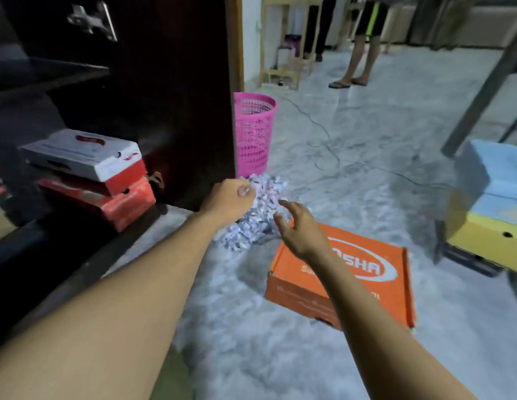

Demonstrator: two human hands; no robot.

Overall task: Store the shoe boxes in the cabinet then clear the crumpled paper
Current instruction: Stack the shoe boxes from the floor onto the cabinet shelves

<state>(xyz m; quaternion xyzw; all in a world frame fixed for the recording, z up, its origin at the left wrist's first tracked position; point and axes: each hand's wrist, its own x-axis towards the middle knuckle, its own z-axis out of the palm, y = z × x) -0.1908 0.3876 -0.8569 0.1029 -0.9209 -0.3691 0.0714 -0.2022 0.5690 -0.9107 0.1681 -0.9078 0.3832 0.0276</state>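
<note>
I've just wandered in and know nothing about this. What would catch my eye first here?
The bright orange shoe box on the pale floor at lower right, and the pink mesh basket standing against the dark cabinet. Between them lies a heap of crumpled paper, with the left hand curled over it and the right hand open, fingers spread toward it.

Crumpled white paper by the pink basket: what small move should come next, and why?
Probably the right hand should close on the crumpled white printed paper: its fingers are spread just beside it, while the left hand grips it. The pink plastic mesh basket stands right behind.
</note>
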